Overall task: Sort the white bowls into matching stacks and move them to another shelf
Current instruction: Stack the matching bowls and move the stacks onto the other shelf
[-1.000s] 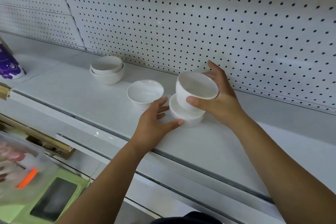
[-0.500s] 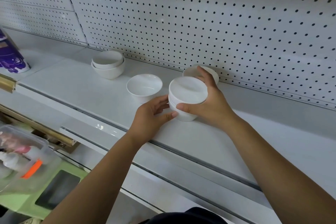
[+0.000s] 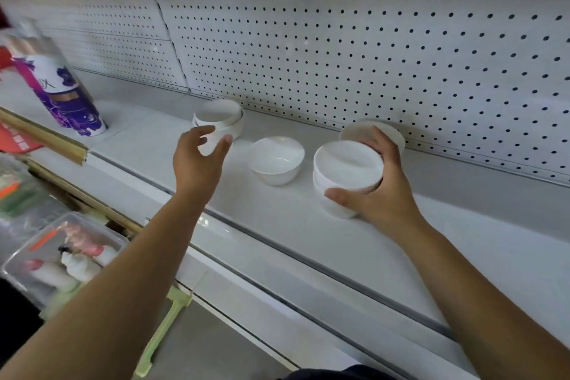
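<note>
My right hand (image 3: 374, 191) grips a short stack of white bowls (image 3: 345, 170) that stands on the white shelf (image 3: 293, 225), thumb in front and fingers behind. Behind that stack, against the pegboard, another white bowl (image 3: 388, 133) is partly hidden by my fingers. A single white bowl (image 3: 276, 159) sits upright on the shelf between my hands. Further left stands a stack of two white bowls (image 3: 220, 117). My left hand (image 3: 197, 160) hovers just in front of that left stack, fingers spread and holding nothing.
A white pegboard wall (image 3: 339, 40) backs the shelf. A purple and white canister (image 3: 64, 92) stands at the shelf's left end. Below left are a clear box of small bottles (image 3: 61, 253), a gold shelf rail (image 3: 46, 136) and a green frame (image 3: 163, 330).
My right hand has set its bowl into the one below and still holds that stack. My left hand let go of the stack and moved left toward the two-bowl stack.
</note>
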